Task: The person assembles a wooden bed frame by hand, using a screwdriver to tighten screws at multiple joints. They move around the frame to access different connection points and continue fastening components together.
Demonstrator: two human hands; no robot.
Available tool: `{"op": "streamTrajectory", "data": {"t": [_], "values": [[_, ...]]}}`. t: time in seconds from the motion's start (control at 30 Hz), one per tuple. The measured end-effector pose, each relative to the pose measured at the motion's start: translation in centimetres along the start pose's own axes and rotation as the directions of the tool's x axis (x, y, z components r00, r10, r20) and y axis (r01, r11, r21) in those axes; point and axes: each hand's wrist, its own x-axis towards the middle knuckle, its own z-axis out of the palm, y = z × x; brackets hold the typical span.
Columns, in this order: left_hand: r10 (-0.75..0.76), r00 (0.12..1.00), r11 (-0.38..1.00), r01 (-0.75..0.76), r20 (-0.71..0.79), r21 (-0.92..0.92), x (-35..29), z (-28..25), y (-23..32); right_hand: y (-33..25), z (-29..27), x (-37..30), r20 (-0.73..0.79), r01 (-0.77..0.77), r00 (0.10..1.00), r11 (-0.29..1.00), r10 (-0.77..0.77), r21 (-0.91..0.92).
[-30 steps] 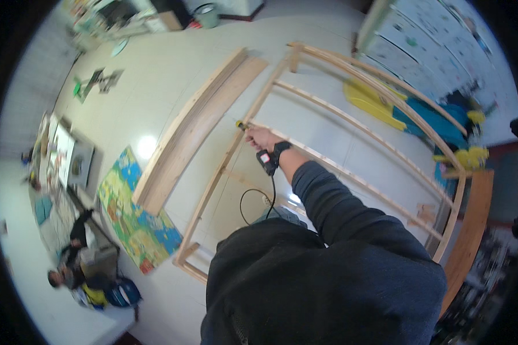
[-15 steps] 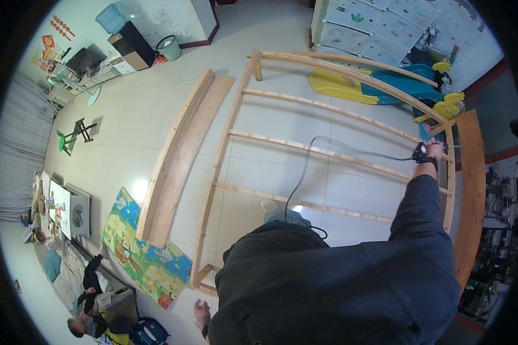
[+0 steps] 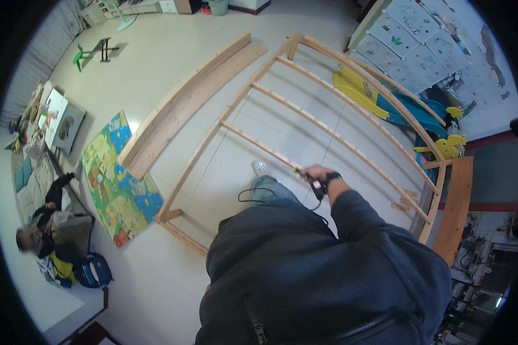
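My right hand (image 3: 316, 173) is closed at the right end of the nearest slat (image 3: 265, 148) of a large wooden bed frame (image 3: 236, 98). A small yellow-and-dark thing (image 3: 296, 170) shows at its fingertips, too small to name. On that wrist sits a black strapped device (image 3: 319, 188), its dark cable (image 3: 250, 191) looping back toward my body. Several slats run between the frame's two long side rails. My leg, in blue jeans (image 3: 273, 190) and a light clog (image 3: 260, 168), stands inside the frame. My left hand is hidden by my dark jacket.
Long planks (image 3: 184, 106) lie left of the frame, partly over a colourful play mat (image 3: 121, 178). Short wood pieces (image 3: 406, 200) rest by the right rail, near a wide board (image 3: 454, 207). A slide (image 3: 357, 92) stands beyond. A person (image 3: 46, 230) sits at far left.
My right hand has left the frame's right side rail and come closer, to the nearest slat. My left hand has gone out of sight. The whole view has shifted.
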Motion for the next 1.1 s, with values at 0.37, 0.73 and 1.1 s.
{"op": "streamTrajectory", "data": {"t": [0.37, 0.73, 1.1], "values": [[-0.136, 0.991, 0.967, 0.133, -0.002, -0.216, -6.2, 3.6, -11.4, -7.8, 5.0, -0.2, 0.168, -0.092, 0.981, 0.995, 0.098, -0.045], [-0.017, 0.977, 0.996, -0.002, -0.213, -0.089, -0.8, -3.6, 7.0, -9.0, -3.4, 13.1, -0.072, -0.268, 0.955, 0.94, 0.289, 0.21], [0.069, 0.993, 0.988, -0.054, -0.1, 0.146, -2.4, -19.9, 34.4, -14.7, -11.7, 18.4, 0.438, 0.107, 0.881, 0.829, 0.177, -0.549]]}}
